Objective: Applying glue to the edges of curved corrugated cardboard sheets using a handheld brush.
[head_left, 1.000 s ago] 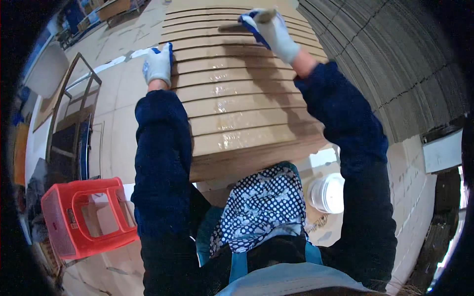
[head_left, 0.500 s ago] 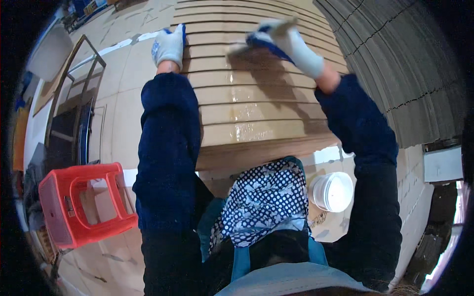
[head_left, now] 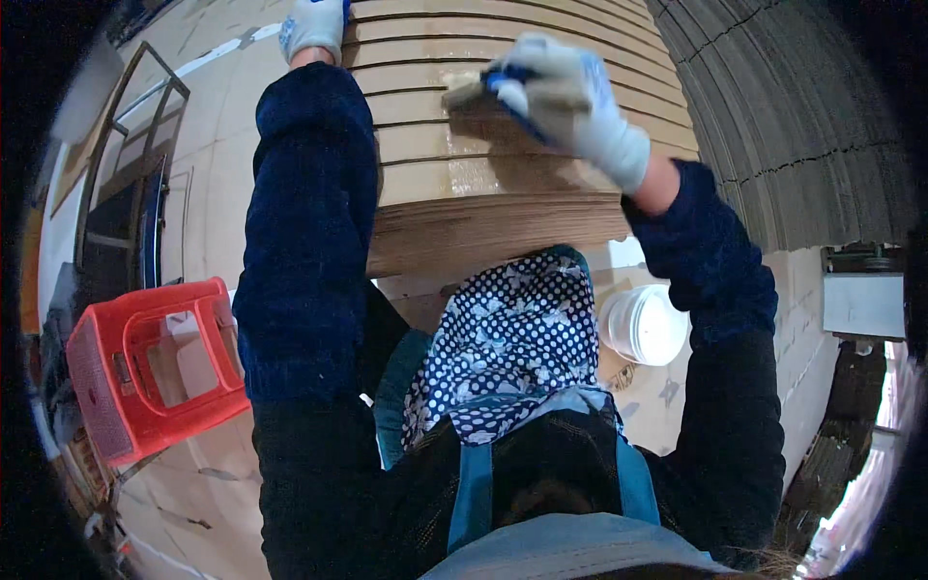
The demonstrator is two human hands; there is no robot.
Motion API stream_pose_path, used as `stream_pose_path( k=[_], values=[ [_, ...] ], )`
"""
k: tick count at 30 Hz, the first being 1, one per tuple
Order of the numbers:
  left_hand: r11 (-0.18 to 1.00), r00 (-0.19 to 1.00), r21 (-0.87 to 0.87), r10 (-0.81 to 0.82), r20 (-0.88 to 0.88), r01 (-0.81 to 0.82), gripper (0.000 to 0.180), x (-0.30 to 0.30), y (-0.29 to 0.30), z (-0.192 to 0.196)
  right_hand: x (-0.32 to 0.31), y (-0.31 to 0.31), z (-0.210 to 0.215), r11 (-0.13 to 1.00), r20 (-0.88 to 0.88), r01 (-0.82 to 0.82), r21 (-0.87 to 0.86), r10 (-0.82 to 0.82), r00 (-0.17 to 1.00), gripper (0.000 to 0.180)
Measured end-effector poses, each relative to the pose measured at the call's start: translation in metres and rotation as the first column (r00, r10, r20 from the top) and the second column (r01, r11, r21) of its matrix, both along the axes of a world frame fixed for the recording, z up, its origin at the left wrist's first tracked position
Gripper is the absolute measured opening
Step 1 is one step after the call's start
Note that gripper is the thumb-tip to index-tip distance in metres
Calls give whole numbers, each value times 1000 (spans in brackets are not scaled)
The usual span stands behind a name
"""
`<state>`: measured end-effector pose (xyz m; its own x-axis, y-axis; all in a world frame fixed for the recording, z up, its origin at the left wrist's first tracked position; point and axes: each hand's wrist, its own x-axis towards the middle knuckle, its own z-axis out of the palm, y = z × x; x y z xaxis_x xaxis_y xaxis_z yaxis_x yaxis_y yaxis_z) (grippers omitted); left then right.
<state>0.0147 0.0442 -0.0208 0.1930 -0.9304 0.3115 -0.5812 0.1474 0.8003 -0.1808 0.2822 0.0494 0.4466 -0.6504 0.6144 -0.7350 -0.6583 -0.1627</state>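
Grasping a brush [head_left: 466, 97], the gloved right hand [head_left: 590, 116] is, in the head view, over the overlapping cardboard sheets [head_left: 411, 143], its grip closed around the handle. The brush tip lies at a shiny wet strip [head_left: 474, 176] on the sheets. At the upper edge, the left hand [head_left: 315, 27], also gloved, is at the sheets' left side; its fingers are cut off, so I cannot tell its grip. A white bucket [head_left: 660, 325] stands on the right, a red stool [head_left: 106, 382] on the left.
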Motion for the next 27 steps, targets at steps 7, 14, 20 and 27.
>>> stream_pose_path(
  k=[7,14,20,27],
  values=[
    [988,983,-24,-150,109,153,55,15,-23,-12,12,115,-9,949,34,-188,254,185,982,20],
    [992,989,-61,-99,108,106,54,10,-34,-19,-23,107,-14,968,89,246,50,-250,964,23],
    [988,988,-15,-151,-31,151,53,10,-28,-15,-31,184,-53,987,31,127,97,-131,991,21],
    [982,982,-26,-187,-13,187,47,15,-38,-19,-70,173,-33,886,377,428,178,-463,802,20]
  ],
)
